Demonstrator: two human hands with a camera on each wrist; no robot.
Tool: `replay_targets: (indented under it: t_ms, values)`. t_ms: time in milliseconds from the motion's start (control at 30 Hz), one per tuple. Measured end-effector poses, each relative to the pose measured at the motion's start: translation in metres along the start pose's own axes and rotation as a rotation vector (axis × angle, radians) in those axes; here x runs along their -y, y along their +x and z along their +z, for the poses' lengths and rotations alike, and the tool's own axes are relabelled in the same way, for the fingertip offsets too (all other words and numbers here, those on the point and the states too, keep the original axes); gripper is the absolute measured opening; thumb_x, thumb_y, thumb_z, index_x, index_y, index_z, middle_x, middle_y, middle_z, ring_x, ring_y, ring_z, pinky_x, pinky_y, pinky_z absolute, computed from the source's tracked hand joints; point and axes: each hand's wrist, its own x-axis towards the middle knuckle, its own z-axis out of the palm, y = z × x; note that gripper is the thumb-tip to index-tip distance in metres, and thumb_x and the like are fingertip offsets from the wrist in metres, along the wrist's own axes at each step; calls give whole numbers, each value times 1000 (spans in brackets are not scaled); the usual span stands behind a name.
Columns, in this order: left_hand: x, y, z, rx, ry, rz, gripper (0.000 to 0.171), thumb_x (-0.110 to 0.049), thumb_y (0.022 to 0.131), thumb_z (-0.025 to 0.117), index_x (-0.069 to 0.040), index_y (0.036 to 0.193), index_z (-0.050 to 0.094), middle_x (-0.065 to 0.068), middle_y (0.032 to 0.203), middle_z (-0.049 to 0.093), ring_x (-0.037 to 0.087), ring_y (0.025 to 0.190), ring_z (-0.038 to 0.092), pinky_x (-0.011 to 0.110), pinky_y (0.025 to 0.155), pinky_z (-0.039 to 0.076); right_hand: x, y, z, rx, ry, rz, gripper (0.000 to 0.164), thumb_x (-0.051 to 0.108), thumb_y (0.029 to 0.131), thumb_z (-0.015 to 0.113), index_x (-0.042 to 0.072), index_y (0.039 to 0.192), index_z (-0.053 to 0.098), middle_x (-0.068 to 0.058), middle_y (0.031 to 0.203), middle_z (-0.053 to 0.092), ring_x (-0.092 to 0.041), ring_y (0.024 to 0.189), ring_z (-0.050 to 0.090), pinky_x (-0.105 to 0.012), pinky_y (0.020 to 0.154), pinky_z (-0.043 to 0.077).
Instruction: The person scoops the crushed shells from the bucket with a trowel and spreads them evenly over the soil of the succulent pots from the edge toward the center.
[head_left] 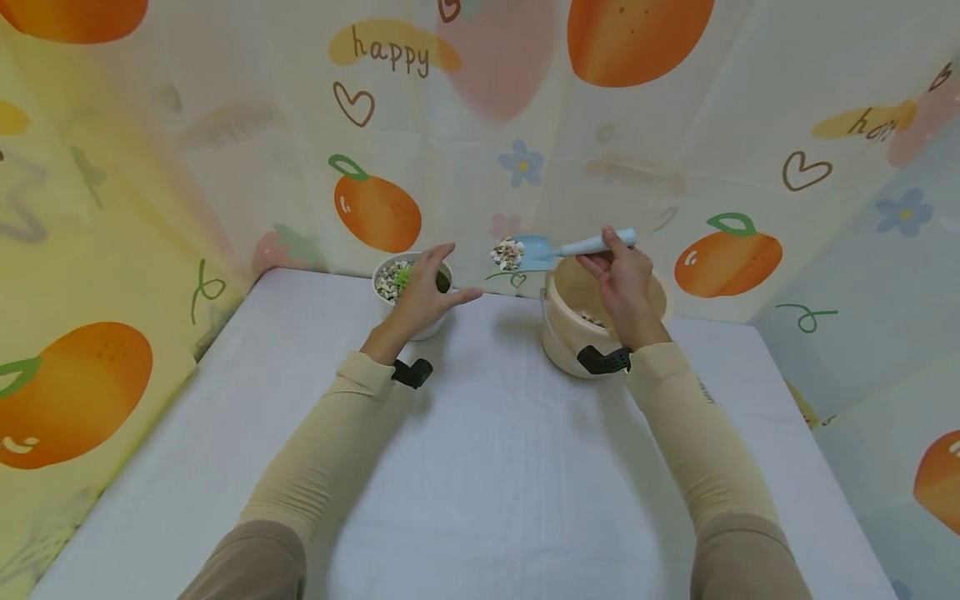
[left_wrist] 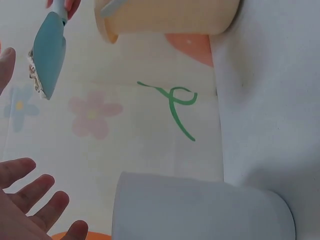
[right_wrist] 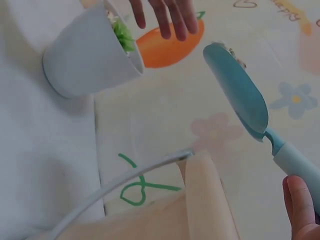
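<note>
My right hand (head_left: 628,279) grips the pale handle of a small blue trowel (head_left: 537,252) above a cream bucket (head_left: 564,337). On the trowel's blade sits a heap of mixed light pebbles (head_left: 506,254). Some pebbles show low inside the bucket, partly hidden by the right hand. My left hand (head_left: 422,302), fingers spread and holding nothing, hovers by a white plant pot (right_wrist: 82,57) and covers part of it in the head view. In the pot are pebbles (head_left: 387,283), a small green plant (right_wrist: 121,35) and a dark patch at the right side.
A white cloth (head_left: 480,467) covers the table. Right behind the pot and bucket hangs a curtain (head_left: 465,192) printed with oranges, hearts and flowers. The bucket's thin grey handle (right_wrist: 120,186) hangs down its side. A dark camera mount (head_left: 603,360) sits on each wrist.
</note>
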Motion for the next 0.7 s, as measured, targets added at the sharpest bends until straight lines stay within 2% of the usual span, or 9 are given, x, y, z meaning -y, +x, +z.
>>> replay_targets:
  t_ms: [333, 500, 700]
  values:
    - [12, -1, -12, -25, 29, -28, 95, -48, 79, 77, -9, 152, 31, 15, 158, 27, 36, 146, 26, 58, 116, 26, -14, 3, 18, -28, 17, 24, 10, 10, 93, 64, 1, 92, 60, -14, 72, 68, -23, 65, 73, -35, 66, 59]
    - [17, -3, -19, -29, 23, -58, 95, -46, 79, 78, -12, 153, 29, 14, 160, 25, 35, 147, 24, 59, 116, 25, -24, 2, 27, -57, -27, 5, 10, 12, 94, 63, 3, 91, 60, -12, 72, 67, -20, 63, 71, -33, 64, 60]
    - [25, -4, -27, -45, 18, -78, 97, -49, 78, 78, -12, 153, 30, 12, 160, 25, 35, 145, 24, 61, 115, 26, -33, 4, 35, -47, -30, 3, 10, 13, 94, 63, 4, 92, 60, -12, 76, 66, -20, 68, 72, -34, 70, 59]
